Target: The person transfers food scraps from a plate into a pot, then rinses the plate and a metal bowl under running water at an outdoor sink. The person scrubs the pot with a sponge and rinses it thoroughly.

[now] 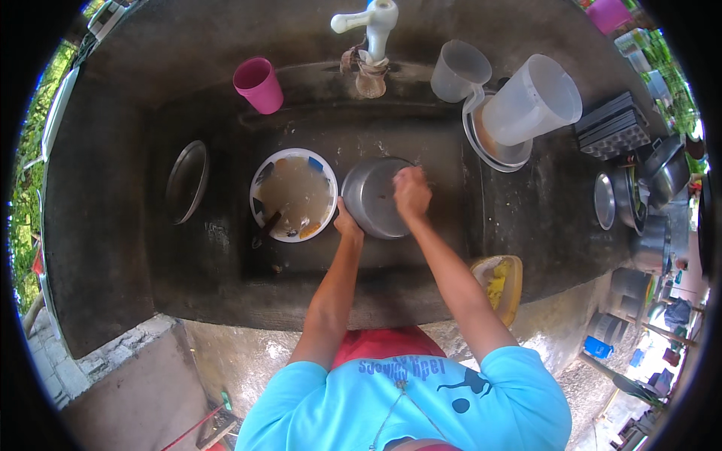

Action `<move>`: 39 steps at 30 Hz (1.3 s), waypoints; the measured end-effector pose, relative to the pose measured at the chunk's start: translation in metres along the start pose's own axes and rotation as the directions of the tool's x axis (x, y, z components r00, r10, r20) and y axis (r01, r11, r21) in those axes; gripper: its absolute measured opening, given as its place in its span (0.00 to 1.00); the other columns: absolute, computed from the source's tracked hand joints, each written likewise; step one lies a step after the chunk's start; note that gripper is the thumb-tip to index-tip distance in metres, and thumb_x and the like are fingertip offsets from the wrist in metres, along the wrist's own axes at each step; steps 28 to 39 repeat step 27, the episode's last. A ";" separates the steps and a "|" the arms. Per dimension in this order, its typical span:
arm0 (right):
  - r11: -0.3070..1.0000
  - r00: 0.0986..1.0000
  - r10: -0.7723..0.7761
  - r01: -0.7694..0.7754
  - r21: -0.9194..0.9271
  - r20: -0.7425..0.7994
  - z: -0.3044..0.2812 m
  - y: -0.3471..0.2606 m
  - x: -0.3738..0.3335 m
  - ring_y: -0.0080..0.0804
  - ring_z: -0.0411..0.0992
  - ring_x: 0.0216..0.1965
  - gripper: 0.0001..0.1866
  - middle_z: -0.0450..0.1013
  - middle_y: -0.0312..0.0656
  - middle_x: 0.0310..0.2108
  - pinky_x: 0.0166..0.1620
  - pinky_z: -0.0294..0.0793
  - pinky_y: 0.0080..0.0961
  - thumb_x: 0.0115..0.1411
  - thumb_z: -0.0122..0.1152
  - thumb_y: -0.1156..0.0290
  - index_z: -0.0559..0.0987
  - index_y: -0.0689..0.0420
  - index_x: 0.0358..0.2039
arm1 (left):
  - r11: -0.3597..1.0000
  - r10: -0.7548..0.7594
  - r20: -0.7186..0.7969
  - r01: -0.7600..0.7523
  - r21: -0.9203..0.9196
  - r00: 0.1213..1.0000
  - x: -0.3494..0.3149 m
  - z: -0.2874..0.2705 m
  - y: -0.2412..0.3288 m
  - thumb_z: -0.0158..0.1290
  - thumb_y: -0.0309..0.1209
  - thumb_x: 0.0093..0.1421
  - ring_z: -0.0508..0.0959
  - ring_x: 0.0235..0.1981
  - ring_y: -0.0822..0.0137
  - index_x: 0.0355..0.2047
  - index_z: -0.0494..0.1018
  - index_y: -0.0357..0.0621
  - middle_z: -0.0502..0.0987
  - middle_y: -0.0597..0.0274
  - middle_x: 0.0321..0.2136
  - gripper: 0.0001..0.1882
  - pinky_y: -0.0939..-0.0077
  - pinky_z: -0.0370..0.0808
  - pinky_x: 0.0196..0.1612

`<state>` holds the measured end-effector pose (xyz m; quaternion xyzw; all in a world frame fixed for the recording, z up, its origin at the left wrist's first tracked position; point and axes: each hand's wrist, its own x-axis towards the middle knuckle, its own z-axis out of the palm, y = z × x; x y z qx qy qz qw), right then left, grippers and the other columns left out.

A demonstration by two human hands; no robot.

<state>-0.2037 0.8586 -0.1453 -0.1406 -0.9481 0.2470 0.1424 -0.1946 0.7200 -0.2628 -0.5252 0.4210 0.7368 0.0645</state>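
Observation:
A dull metal pot (pixel 374 197) rests in the middle of the dark sink (pixel 444 255), its flat grey face turned up toward me. My left hand (pixel 348 219) grips its near left side, with the fingers partly hidden. On the right part of the pot presses my right hand (pixel 412 192), closed and a little blurred; what is inside it, if anything, is hidden. Just left of the pot sits a white bowl (pixel 332 197) with coloured patches, full of cloudy water. A dark utensil handle (pixel 267 229) leans out over its lower left rim.
Behind stand a white tap (pixel 378 30) and a pink cup (pixel 259 86). A metal lid (pixel 188 182) lies left. Translucent jugs (pixel 530 101) sit on plates at the right, and a yellowish container (pixel 511 289) is on the near ledge. Pots (pixel 628 195) crowd the far right.

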 end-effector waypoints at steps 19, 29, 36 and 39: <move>0.974 0.960 -0.226 0.222 0.045 0.164 0.009 -0.034 -0.016 0.42 0.70 0.30 0.04 0.66 0.38 0.28 0.29 0.70 0.40 0.53 0.50 0.69 0.71 0.52 0.23 | 0.988 -0.069 0.181 0.093 -0.126 0.981 0.037 -0.003 -0.005 0.39 0.47 0.62 0.72 0.46 0.59 0.48 0.67 0.38 0.73 0.57 0.44 0.25 0.65 0.68 0.50; 0.954 0.949 -0.297 0.298 0.006 0.105 0.042 -0.055 -0.011 0.39 0.70 0.34 0.04 0.67 0.40 0.31 0.32 0.71 0.39 0.52 0.50 0.67 0.73 0.50 0.25 | 0.964 0.014 0.481 0.115 -0.238 0.877 0.055 -0.022 -0.004 0.45 0.53 0.57 0.68 0.51 0.55 0.53 0.62 0.37 0.67 0.56 0.52 0.34 0.63 0.66 0.53; 0.954 0.949 -0.297 0.298 0.006 0.105 0.042 -0.055 -0.011 0.39 0.70 0.34 0.04 0.67 0.40 0.31 0.32 0.71 0.39 0.52 0.50 0.67 0.73 0.50 0.25 | 0.964 0.014 0.481 0.115 -0.238 0.877 0.055 -0.022 -0.004 0.45 0.53 0.57 0.68 0.51 0.55 0.53 0.62 0.37 0.67 0.56 0.52 0.34 0.63 0.66 0.53; 0.954 0.949 -0.297 0.298 0.006 0.105 0.042 -0.055 -0.011 0.39 0.70 0.34 0.04 0.67 0.40 0.31 0.32 0.71 0.39 0.52 0.50 0.67 0.73 0.50 0.25 | 0.964 0.014 0.481 0.115 -0.238 0.877 0.055 -0.022 -0.004 0.45 0.53 0.57 0.68 0.51 0.55 0.53 0.62 0.37 0.67 0.56 0.52 0.34 0.63 0.66 0.53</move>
